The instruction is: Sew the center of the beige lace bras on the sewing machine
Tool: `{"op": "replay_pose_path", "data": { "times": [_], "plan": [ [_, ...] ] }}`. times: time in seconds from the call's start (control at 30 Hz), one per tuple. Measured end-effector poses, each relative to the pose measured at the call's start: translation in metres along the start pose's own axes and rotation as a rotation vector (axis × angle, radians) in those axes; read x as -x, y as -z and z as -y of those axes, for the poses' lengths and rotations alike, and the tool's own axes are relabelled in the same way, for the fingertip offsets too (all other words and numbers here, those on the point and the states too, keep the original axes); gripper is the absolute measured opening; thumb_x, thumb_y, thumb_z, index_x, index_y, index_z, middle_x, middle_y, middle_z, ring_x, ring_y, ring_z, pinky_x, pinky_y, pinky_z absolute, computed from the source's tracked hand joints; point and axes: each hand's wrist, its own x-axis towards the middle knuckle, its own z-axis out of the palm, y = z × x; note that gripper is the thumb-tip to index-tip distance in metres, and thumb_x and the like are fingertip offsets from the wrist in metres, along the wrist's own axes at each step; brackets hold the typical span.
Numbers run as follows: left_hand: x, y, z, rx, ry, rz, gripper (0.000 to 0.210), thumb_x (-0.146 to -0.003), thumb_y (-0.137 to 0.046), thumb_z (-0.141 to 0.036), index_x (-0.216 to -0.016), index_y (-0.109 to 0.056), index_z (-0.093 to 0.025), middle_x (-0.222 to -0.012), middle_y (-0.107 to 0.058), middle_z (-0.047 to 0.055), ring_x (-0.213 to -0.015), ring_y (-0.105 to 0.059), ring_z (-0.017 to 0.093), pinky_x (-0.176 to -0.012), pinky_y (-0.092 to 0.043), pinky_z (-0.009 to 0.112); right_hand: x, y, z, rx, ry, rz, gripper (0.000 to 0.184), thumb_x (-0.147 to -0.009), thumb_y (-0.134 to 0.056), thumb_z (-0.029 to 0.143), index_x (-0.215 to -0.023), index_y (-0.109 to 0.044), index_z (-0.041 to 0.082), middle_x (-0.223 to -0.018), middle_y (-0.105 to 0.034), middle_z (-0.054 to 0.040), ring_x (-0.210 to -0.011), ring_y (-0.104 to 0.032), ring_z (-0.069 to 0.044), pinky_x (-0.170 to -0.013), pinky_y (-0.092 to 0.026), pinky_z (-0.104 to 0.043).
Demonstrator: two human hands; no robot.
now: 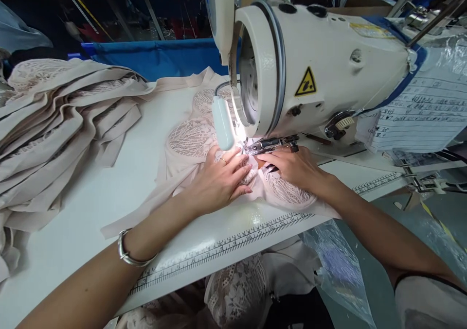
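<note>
As the head view shows, the pale lace garment (191, 139) lies on the white table (83, 222), partly under the sewing machine (328, 61), both hands on it near the lit needle area. Left hand (219, 181): palm down, fingers slightly spread, pressing rather than clamped; likely steadies the cloth and holds it flat just beside the foot. Right hand (297, 166): under the machine head, on the garment's other cup, thumb and fingers reaching in from the right; can't tell if they pinch cloth. Dark item by its fingertips, too small to identify. Hands on either side probably so the layers stay aligned from both edges.

Metal attachment (270, 145) sits between the hands, over the cloth. Small lamp (223, 125) on a bent neck hangs close in, presumably so the stitching spot is bright. Loose band of the garment trails left across the table, out of the needle's way.

Stack of similar pieces (65, 134) at far left, layered, seemingly within left-arm reach. Ruler strip (233, 246) along the near edge, handy for measuring. More lace pieces (237, 290) below the edge, about the lap. Handwritten sheet (419, 110) at right, readable side out, maybe for reference.
</note>
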Motion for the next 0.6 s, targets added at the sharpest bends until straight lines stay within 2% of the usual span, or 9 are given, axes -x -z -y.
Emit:
{"op": "replay_pose_path", "data": {
  "times": [0.1, 0.17, 0.27, 0.33, 0.43, 0.6],
  "plan": [
    [0.0, -0.001, -0.002, 0.02, -0.023, 0.001, 0.053, -0.107, -0.032, -0.053, -0.124, -0.064, -0.015, -0.136, -0.064, 0.016, -0.137, -0.05, 0.035, -0.116, -0.022, 0.064, 0.018, 0.002, 0.003, 0.078, -0.034, 0.007, 0.023, -0.092, -0.061, 0.033, -0.105, -0.072, 0.017, -0.072, -0.072, -0.0051, -0.062, -0.055, -0.018, -0.058, -0.026, -0.03],
    [0.001, -0.001, -0.002, 0.034, -0.03, 0.001, 0.058, -0.107, -0.026, -0.055, -0.125, -0.063, -0.013, -0.13, -0.067, 0.016, -0.131, -0.055, 0.034, -0.116, -0.021, 0.063, 0.028, 0.0, 0.004, 0.094, -0.034, -0.014, 0.023, -0.091, -0.059, 0.025, -0.108, -0.072, 0.016, -0.066, -0.069, -0.0031, -0.059, -0.051, -0.017, -0.058, -0.025, -0.029],
    [0.003, -0.002, -0.002, 0.049, -0.027, -0.017, 0.062, -0.107, -0.023, -0.057, -0.134, -0.057, -0.013, -0.125, -0.069, 0.016, -0.127, -0.058, 0.033, -0.116, -0.023, 0.062, 0.035, -0.005, 0.002, 0.058, 0.109, -0.074, 0.047, -0.086, -0.047, 0.005, -0.122, -0.071, 0.023, -0.063, -0.064, 0.0013, -0.059, -0.048, -0.015, -0.06, -0.026, -0.029],
    [0.003, -0.001, -0.002, 0.037, -0.033, -0.023, 0.06, -0.107, -0.023, -0.055, -0.135, -0.057, -0.014, -0.124, -0.07, 0.016, -0.128, -0.057, 0.033, -0.115, -0.023, 0.063, 0.035, -0.006, 0.0, 0.031, 0.242, -0.117, 0.054, -0.088, -0.042, 0.002, -0.125, -0.071, 0.028, -0.064, -0.064, 0.0021, -0.062, -0.05, -0.014, -0.061, -0.027, -0.029],
    [0.003, -0.001, -0.003, 0.005, -0.027, -0.028, 0.054, -0.108, -0.028, -0.051, -0.13, -0.062, -0.015, -0.129, -0.067, 0.017, -0.131, -0.055, 0.034, -0.114, -0.025, 0.065, 0.031, -0.006, -0.004, 0.017, 0.333, -0.179, 0.052, -0.094, -0.04, 0.003, -0.123, -0.074, 0.029, -0.067, -0.065, 0.0017, -0.065, -0.052, -0.013, -0.062, -0.029, -0.029],
    [0.0, -0.002, -0.003, 0.05, -0.004, -0.024, 0.049, -0.106, -0.037, -0.049, -0.13, -0.064, -0.016, -0.134, -0.066, 0.017, -0.137, -0.051, 0.038, -0.114, -0.025, 0.068, 0.024, -0.004, -0.007, 0.02, 0.303, -0.177, 0.048, -0.098, -0.041, 0.009, -0.121, -0.075, 0.033, -0.063, -0.064, 0.0016, -0.064, -0.051, -0.013, -0.062, -0.03, -0.029]
  ]
}}
